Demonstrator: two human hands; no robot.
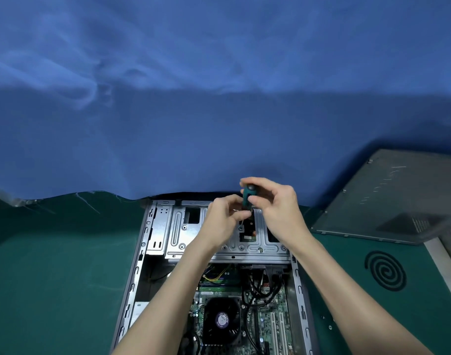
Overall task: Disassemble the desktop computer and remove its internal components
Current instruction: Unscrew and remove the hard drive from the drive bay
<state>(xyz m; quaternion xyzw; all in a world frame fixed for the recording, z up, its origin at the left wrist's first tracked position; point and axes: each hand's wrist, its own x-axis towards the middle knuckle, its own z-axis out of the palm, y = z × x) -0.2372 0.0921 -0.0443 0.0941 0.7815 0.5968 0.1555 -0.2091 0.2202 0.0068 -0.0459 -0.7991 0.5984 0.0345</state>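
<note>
An open desktop case lies flat on the green mat, side panel off. Its silver drive cage spans the far end. Nearer me sit the motherboard and a black CPU fan. A green-handled screwdriver stands upright over the cage, its tip at a screw. My right hand grips the handle from the right. My left hand pinches the shaft just below the handle.
The removed grey side panel lies at the right, partly over the mat edge. A black spiral mark is printed on the green mat. Small loose screws lie right of the case. Blue cloth hangs behind.
</note>
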